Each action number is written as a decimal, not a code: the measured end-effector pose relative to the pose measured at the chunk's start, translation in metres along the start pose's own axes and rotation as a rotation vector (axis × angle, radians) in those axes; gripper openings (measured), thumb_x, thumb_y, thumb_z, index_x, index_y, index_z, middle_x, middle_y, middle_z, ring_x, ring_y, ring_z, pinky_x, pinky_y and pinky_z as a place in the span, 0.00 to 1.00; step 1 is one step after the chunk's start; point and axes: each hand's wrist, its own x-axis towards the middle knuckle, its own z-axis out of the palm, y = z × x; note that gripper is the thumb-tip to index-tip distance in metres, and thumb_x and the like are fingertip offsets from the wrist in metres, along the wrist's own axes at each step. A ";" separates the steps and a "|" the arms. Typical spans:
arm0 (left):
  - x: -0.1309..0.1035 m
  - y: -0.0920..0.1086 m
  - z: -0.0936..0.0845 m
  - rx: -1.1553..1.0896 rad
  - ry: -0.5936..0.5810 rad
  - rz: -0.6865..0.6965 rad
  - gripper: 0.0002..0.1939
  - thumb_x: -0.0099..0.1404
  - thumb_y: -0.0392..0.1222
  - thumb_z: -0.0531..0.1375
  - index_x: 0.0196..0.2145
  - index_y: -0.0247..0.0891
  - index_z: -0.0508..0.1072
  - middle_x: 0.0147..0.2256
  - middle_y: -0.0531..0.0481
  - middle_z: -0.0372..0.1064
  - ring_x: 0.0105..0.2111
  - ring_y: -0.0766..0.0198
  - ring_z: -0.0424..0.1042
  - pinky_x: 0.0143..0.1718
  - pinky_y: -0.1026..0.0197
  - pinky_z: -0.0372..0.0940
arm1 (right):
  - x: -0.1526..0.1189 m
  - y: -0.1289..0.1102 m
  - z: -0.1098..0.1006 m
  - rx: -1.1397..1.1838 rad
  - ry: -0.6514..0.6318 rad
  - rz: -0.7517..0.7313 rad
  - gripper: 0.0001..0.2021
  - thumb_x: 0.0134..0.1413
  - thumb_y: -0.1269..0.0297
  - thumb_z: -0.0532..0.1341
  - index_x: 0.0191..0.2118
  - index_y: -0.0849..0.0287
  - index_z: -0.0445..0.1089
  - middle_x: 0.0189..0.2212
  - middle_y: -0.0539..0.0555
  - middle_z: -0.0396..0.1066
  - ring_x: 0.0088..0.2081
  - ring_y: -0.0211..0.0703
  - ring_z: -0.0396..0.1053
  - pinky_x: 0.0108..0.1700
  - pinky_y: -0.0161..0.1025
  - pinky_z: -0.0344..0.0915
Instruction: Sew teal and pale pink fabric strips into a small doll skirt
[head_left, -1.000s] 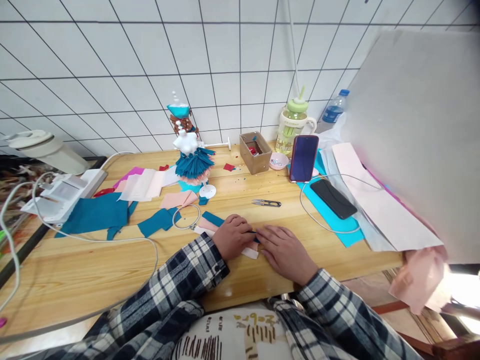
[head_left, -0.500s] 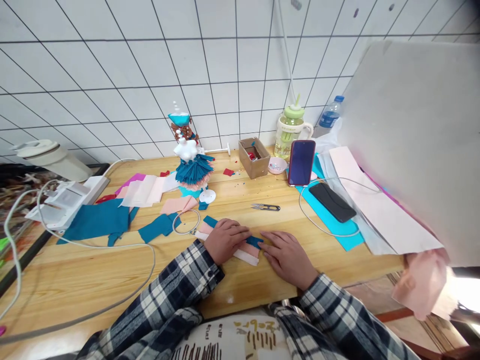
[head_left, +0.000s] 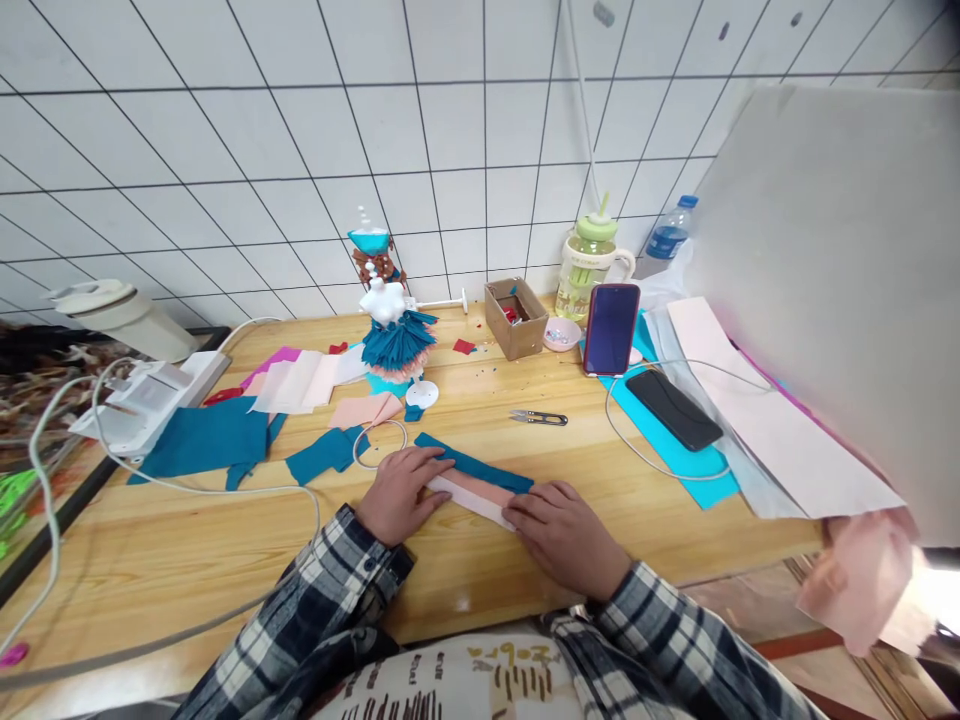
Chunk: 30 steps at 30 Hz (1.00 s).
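Note:
In front of me lie layered crepe-paper strips, slanting down to the right: a teal strip [head_left: 476,465] on top, a peach strip [head_left: 484,490] below it and a pale pink strip [head_left: 472,503] nearest me. My left hand [head_left: 397,495] rests on their left end, fingers stretched out and thumb apart. At the right end, the fingertips of my right hand [head_left: 566,530] press on the strips, with the fingers extended. Beyond my left hand lies a white ring [head_left: 381,443]. Thread snips [head_left: 538,417] lie past the strips.
A small figure in a teal ruffled skirt [head_left: 397,340] stands behind. Teal paper [head_left: 202,440] lies left, beside a power strip [head_left: 169,395] and cable. A cardboard box [head_left: 516,335], propped phone [head_left: 611,330], green-lidded jug [head_left: 592,265] and black phone [head_left: 673,410] sit right.
My left hand has slid left off the middle of the strips, uncovering the teal layer. My right hand has moved slightly down onto their right end. The view has shifted a little.

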 end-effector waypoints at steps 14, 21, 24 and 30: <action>0.002 0.023 0.001 -0.055 0.138 -0.041 0.09 0.64 0.47 0.59 0.38 0.47 0.78 0.40 0.49 0.74 0.42 0.56 0.69 0.50 0.46 0.54 | 0.037 -0.005 -0.004 0.014 -0.024 0.226 0.10 0.60 0.63 0.58 0.47 0.54 0.70 0.40 0.54 0.71 0.43 0.48 0.63 0.45 0.45 0.57; 0.002 0.040 -0.001 -0.059 0.143 -0.031 0.10 0.58 0.50 0.64 0.36 0.45 0.77 0.39 0.49 0.73 0.43 0.54 0.68 0.54 0.42 0.47 | 0.046 -0.008 0.005 0.024 -0.016 0.249 0.03 0.55 0.65 0.63 0.37 0.54 0.70 0.40 0.52 0.70 0.43 0.47 0.61 0.44 0.45 0.54; 0.002 0.044 0.001 -0.063 0.183 -0.001 0.04 0.60 0.44 0.63 0.32 0.44 0.75 0.38 0.51 0.74 0.42 0.57 0.69 0.55 0.42 0.45 | 0.043 -0.009 0.005 0.024 0.022 0.216 0.01 0.58 0.68 0.60 0.36 0.55 0.68 0.41 0.51 0.70 0.43 0.46 0.61 0.45 0.44 0.53; -0.001 0.043 0.004 -0.034 0.202 0.070 0.03 0.61 0.39 0.61 0.29 0.43 0.73 0.35 0.54 0.75 0.41 0.59 0.69 0.56 0.43 0.43 | 0.037 -0.012 0.008 -0.007 0.062 0.156 0.03 0.60 0.68 0.57 0.36 0.56 0.68 0.42 0.52 0.71 0.43 0.46 0.61 0.45 0.45 0.52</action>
